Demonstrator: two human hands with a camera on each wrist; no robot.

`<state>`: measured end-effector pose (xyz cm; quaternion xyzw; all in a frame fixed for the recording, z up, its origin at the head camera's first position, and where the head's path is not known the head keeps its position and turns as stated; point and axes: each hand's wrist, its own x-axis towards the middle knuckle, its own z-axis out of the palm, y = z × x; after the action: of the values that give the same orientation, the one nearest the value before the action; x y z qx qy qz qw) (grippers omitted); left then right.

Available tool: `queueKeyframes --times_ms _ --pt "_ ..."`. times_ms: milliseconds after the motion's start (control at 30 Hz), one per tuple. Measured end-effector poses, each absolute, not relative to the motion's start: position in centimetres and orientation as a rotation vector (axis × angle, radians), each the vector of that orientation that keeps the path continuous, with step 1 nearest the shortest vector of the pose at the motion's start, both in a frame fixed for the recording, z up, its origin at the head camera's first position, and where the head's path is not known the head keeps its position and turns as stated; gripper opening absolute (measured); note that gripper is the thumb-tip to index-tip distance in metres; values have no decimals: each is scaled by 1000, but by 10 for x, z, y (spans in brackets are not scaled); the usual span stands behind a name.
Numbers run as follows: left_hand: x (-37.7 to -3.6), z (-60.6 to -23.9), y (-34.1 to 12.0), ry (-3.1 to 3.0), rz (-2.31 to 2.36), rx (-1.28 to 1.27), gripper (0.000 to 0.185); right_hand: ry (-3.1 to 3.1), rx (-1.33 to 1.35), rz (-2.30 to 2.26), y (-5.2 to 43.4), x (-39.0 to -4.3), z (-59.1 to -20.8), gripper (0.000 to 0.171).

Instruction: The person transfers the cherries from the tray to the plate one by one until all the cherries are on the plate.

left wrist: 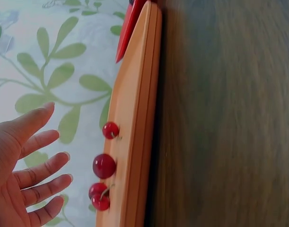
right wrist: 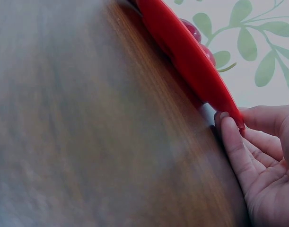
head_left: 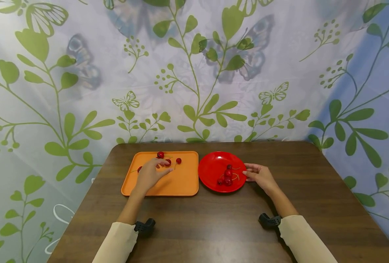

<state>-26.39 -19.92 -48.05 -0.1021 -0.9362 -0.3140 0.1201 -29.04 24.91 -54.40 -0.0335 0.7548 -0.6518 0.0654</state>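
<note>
The left hand (head_left: 149, 174) hovers spread and empty over the cherries (left wrist: 104, 166) on the orange tray (head_left: 181, 180), seemingly to pick one; the right hand (head_left: 260, 175) rests relaxed fingers against the red plate (head_left: 211, 168) rim, likely steadying it

We take this for a staged recording corner, leaf-print curtain (head_left: 194, 73) from nine to three o'clock, small wooden table (head_left: 214, 226) at six
</note>
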Motion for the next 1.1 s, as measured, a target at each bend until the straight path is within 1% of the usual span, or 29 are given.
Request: queueKeyframes --times_ms 200,267,367,433,500,833,1100 --pt "-263 -481 -215 -2728 -940 -227 39 2290 -110 -1954 248 -291 -543 49" --pt "-263 -482 -219 -2735 -954 -205 40 2275 -102 -1954 246 -288 -535 49" --pt "-263 -483 -225 -2739 -957 -186 39 2255 -83 -1961 246 -287 -533 49" --pt "-265 -484 -230 -2730 -955 -192 37 2252 -78 -1959 246 -287 -534 50" --pt "-267 -484 -235 -2725 -943 -183 36 2262 -84 -1962 248 -290 -542 51" --pt "-270 -490 -262 -2770 -765 -34 38 2296 -101 -1948 249 -288 -543 49" --pt "-269 -496 -273 -2798 -648 -4 40 2280 -109 -1951 247 -288 -542 51"
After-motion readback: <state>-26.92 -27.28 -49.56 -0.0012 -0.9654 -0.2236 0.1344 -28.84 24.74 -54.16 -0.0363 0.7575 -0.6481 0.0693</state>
